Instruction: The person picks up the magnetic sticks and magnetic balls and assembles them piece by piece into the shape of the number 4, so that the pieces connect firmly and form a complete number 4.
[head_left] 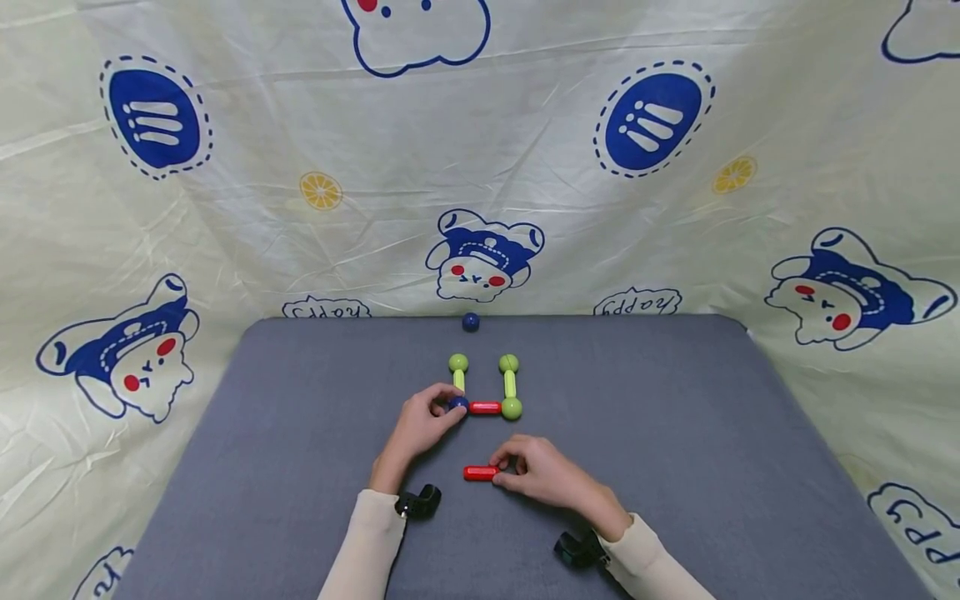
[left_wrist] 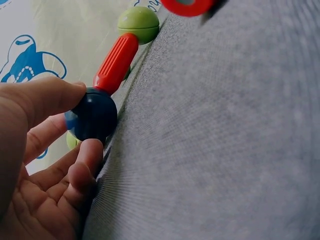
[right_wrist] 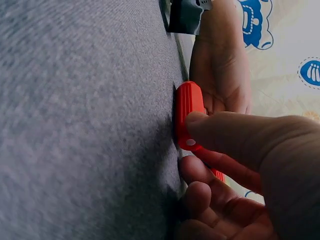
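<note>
A U-shaped figure of balls and rods lies on the table. My left hand (head_left: 417, 425) pinches its near-left corner, a dark blue ball (left_wrist: 94, 116), between thumb and fingers. From that ball a red rod (head_left: 486, 407) runs right to a green ball (head_left: 512, 408). Two light green rods, the left one (head_left: 459, 381) partly behind my fingers and the right one (head_left: 510, 384), lead away to green balls at the far ends. Nearer to me, my right hand (head_left: 546, 469) pinches the right end of a loose red rod (right_wrist: 189, 105), which lies sideways, apart from the figure.
Another dark blue ball (head_left: 470, 322) sits by the far edge of the grey table (head_left: 637, 400). Behind the table hangs a pale printed cloth (head_left: 525, 183). Each wrist wears a black camera, the left one (head_left: 420, 502) and the right one (head_left: 577, 550) close to the tabletop.
</note>
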